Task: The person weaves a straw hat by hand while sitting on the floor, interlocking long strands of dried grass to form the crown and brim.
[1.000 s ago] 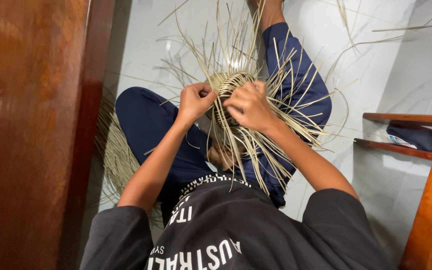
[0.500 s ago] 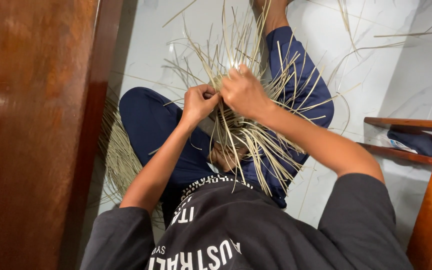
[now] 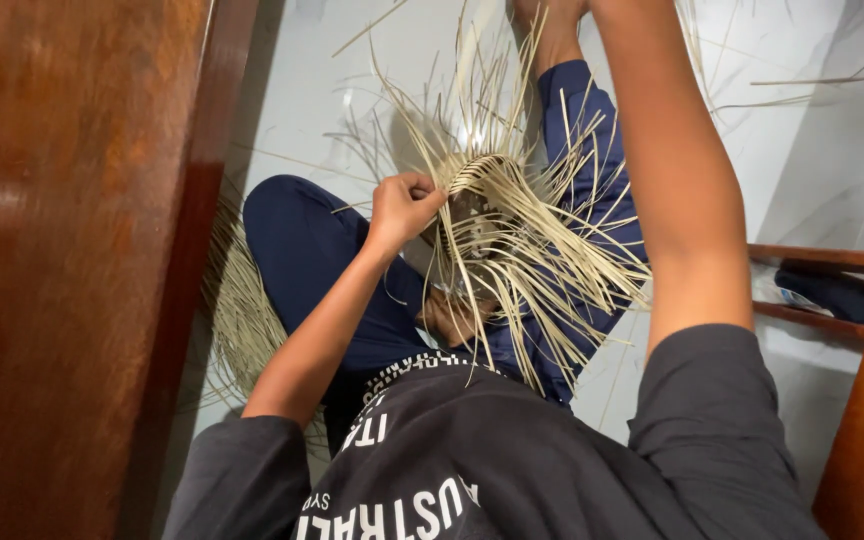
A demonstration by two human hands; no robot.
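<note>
Left hand (image 3: 404, 205) is pinching its fingers tight on the rim of the half-woven pale straw piece (image 3: 492, 215), which is sitting over the lap. Right hand is reaching past the top edge, fingers unseen, can't tell. Loose stiff strands are fanning out over white glossy floor tiles (image 3: 302, 90); dark polished wooden panel (image 3: 62, 250) is crowding the left side.

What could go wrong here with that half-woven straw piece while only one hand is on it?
The left hand alone pinches the rim of the woven straw piece; the right hand is out of frame above, so the weave could perhaps loosen or twist. The loose strands fan out over the blue trousers and might tangle or snap under a leg. Stray strands lie on the white tiled floor and could be trodden on.
</note>
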